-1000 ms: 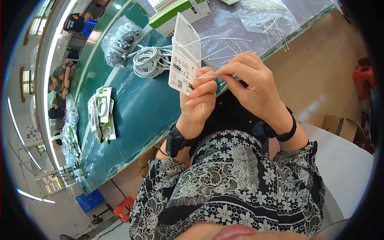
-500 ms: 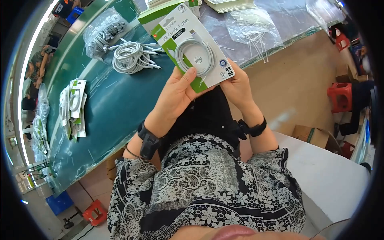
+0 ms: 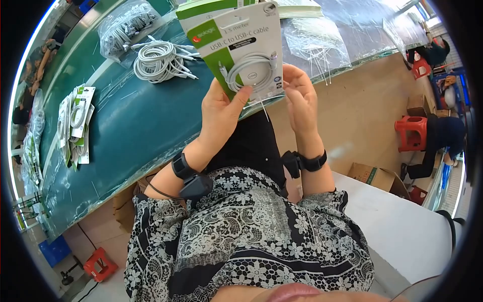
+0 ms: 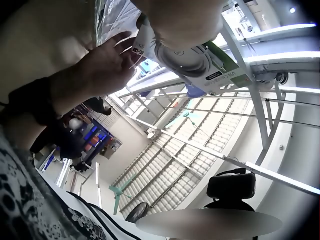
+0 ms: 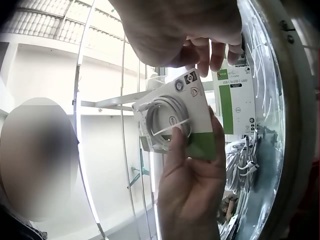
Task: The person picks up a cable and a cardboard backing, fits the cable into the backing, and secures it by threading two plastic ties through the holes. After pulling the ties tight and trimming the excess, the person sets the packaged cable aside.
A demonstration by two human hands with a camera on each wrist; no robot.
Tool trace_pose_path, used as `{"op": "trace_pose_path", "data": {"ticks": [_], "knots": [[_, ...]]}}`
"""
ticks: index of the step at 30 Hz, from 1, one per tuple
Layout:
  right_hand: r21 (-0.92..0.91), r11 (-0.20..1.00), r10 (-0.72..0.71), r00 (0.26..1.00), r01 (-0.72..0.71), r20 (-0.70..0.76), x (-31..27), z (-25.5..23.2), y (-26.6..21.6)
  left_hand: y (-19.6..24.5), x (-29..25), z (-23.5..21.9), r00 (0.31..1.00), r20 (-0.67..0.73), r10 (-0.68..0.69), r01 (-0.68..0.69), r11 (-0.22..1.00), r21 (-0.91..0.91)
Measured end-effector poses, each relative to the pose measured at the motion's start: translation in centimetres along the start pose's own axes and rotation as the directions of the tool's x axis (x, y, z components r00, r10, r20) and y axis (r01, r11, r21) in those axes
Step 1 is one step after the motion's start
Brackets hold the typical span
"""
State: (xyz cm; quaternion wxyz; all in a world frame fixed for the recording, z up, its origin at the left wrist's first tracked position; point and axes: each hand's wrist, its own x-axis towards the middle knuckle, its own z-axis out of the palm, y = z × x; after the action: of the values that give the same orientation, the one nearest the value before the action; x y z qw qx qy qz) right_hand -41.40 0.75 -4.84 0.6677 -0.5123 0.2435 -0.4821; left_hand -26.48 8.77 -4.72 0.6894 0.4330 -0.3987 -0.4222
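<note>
A white and green cable card (image 3: 259, 38) is held up in front of the body, printed side facing the head. Tied to it is a coiled white USB-C cable (image 3: 231, 76), and a thin white tie tail (image 3: 265, 109) sticks out below. The left hand (image 3: 220, 111) grips the card's lower left, thumb across the front by the coil, other fingers hidden behind. Beside the card's lower right edge is the right hand (image 3: 303, 103), fingers loosely bent. In the right wrist view the right hand's fingers (image 5: 216, 55) hang close by the card's printed corner.
A green and white box (image 3: 190, 21) stands behind the card. On the green table (image 3: 146, 113) lie loose coiled cables (image 3: 160, 64), a bag of cables (image 3: 126, 31) and several packed cable cards (image 3: 75, 126). A bag of white ties (image 3: 317, 38) lies near the right edge.
The card was first edge-on, the right hand pulling at the tie. It then turned to face the head and has risen more upright. The right hand has come away from its edge.
</note>
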Motion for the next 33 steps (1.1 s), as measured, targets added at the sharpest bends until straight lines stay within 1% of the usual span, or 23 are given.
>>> {"op": "trace_pose_path", "data": {"ticks": [2,4,6,7,8,10,12,14,15,16,17,18,19,20,21,22,23,24,27,28,30,31,33], "knots": [[-0.069,0.997,-0.035,0.999,0.033,-0.025,-0.9,2.1,-0.9,-0.7,-0.1,-0.1,0.997,-0.013,0.07,-0.069,0.993,0.099],[-0.108,0.993,-0.052,0.997,0.046,-0.055,-1.4,3.1,-0.8,-1.4,-0.5,0.0,0.996,0.005,0.084,-0.084,0.987,0.137],[-0.108,0.993,0.043,0.996,-0.051,-0.073,-0.9,3.1,0.4,-1.9,-0.7,0.1,0.99,0.028,0.137,-0.14,0.966,0.216],[-0.106,0.99,0.09,0.993,-0.098,-0.075,-0.7,3.0,0.7,-2.1,-0.6,0.0,0.99,0.032,0.14,-0.144,0.966,0.215],[-0.104,0.99,0.09,0.993,-0.097,-0.074,-0.6,3.1,0.8,-2.2,-0.7,0.0,0.987,0.014,0.161,-0.16,0.958,0.238],[-0.182,0.976,0.11,0.993,-0.116,-0.045,-0.7,3.1,1.0,-2.4,-1.1,-0.3,0.979,-0.025,0.2,-0.185,0.94,0.288],[-0.221,0.968,0.116,0.993,-0.119,-0.028,-0.6,2.9,1.2,-2.0,-1.0,-0.5,0.983,0.007,0.183,-0.174,0.924,0.342],[-0.331,0.936,0.121,0.993,-0.118,-0.01,-0.7,2.5,1.6,-1.4,-1.0,-0.6,0.989,0.064,0.135,-0.15,0.885,0.441],[-0.385,0.916,0.124,0.992,-0.115,-0.001,-0.6,2.3,1.7,-1.3,-0.8,-0.7,0.989,0.061,0.136,-0.149,0.885,0.442],[-0.384,0.916,0.125,0.992,-0.116,-0.001,-0.6,2.2,1.6,-1.4,-0.4,-1.0,0.999,0.005,0.049,-0.048,0.957,0.286],[-0.291,0.952,0.094,0.995,-0.094,-0.014,-0.7,2.0,1.6,-1.2,0.0,-1.2,0.998,-0.034,-0.049,0.052,0.992,0.117],[-0.196,0.978,0.061,0.998,-0.066,-0.028,-0.7,1.8,1.5,-0.8,0.2,-1.2,0.987,-0.057,-0.148,0.144,0.988,-0.059],[-0.098,0.995,0.027,0.999,-0.031,-0.042,-0.5,1.6,1.4,-0.3,0.3,-1.2,0.988,-0.058,-0.142,0.139,0.989,-0.056],[-0.095,0.995,0.024,0.999,-0.027,-0.037,-0.5,1.2,1.3,0.2,0.3,-1.3,0.981,-0.036,-0.189,0.183,0.974,-0.131],[-0.365,0.909,-0.206,0.978,0.199,0.019,-0.6,0.5,1.3,0.8,0.2,-1.2,0.971,-0.009,-0.239,0.232,0.951,-0.206],[-0.59,0.704,-0.401,0.907,0.396,0.131,-0.7,0.1,1.0,1.0,0.1,-1.1,0.957,0.023,-0.288,0.282,0.918,-0.278],[-0.739,0.404,-0.533,0.795,0.539,0.289,-0.9,0.0,0.7,1.0,0.1,-1.1,0.957,0.025,-0.29,0.285,0.917,-0.279],[-0.742,0.403,-0.532,0.797,0.536,0.287,-1.1,0.0,0.7,0.8,0.1,-1.1,0.954,0.034,-0.298,0.294,0.91,-0.291],[-0.719,0.123,-0.547,0.651,0.684,0.526,-1.5,0.8,0.3,0.4,0.0,-1.1,0.95,0.052,-0.307,0.307,0.898,-0.316],[-0.717,0.124,-0.548,0.65,0.686,0.527,-1.6,1.1,0.2,0.2,-0.1,-1.2,0.961,0.048,-0.271,0.274,0.92,-0.279],[-0.774,0.208,-0.534,0.733,0.598,0.422,-1.5,1.8,0.1,-0.1,-0.4,-1.4,0.979,0.042,-0.198,0.202,0.958,-0.201],[-0.798,0.249,-0.523,0.77,0.549,0.366,-1.4,1.9,0.1,-0.2,-0.5,-1.4,0.98,0.041,-0.196,0.2,0.959,-0.199],[-0.797,0.229,-0.524,0.761,0.558,0.382,-1.5,2.0,0.2,-0.3,-0.7,-1.2,0.991,0.027,-0.129,0.132,0.983,-0.125]]}}
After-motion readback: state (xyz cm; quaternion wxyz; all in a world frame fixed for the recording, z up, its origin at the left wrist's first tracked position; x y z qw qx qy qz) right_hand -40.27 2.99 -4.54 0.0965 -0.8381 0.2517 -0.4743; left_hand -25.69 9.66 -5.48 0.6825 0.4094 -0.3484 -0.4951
